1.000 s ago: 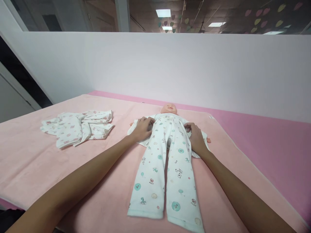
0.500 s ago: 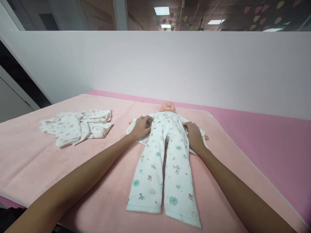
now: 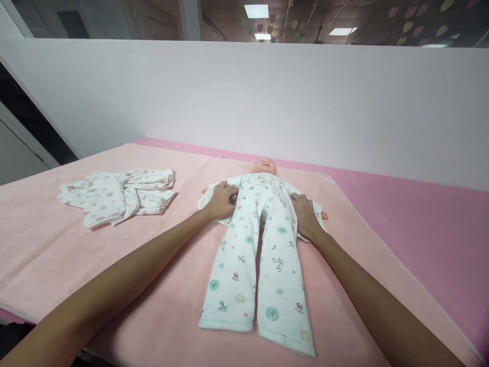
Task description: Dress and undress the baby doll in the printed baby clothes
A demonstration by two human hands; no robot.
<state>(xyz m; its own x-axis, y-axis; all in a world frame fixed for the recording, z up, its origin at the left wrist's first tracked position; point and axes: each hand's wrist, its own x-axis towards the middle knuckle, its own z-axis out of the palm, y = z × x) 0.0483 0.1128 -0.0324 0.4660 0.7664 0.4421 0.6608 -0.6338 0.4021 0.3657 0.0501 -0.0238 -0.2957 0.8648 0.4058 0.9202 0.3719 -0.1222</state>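
A baby doll [image 3: 264,165] lies on its back with its head toward the wall and its arms spread out. White printed baby pants [image 3: 278,250] cover its front, waist end near the chin, both legs stretched toward me. Beneath them shows a white top [image 3: 317,208] at the sides. My left hand [image 3: 222,200] is closed on the left edge of the pants near the hip, thumb toward me. On the right edge, my right hand [image 3: 304,213] is closed in the same way, its fingertips partly hidden.
Another set of white printed baby clothes [image 3: 110,199] lies crumpled on the left. Under everything spreads a pink cloth [image 3: 168,290] on a brighter pink surface [image 3: 412,224]. A white wall [image 3: 244,97] with windows above it stands behind.
Both hands stay at the sides of the pants, with fingers slightly shifted. The view has tilted a little, so the scene sits slightly higher.
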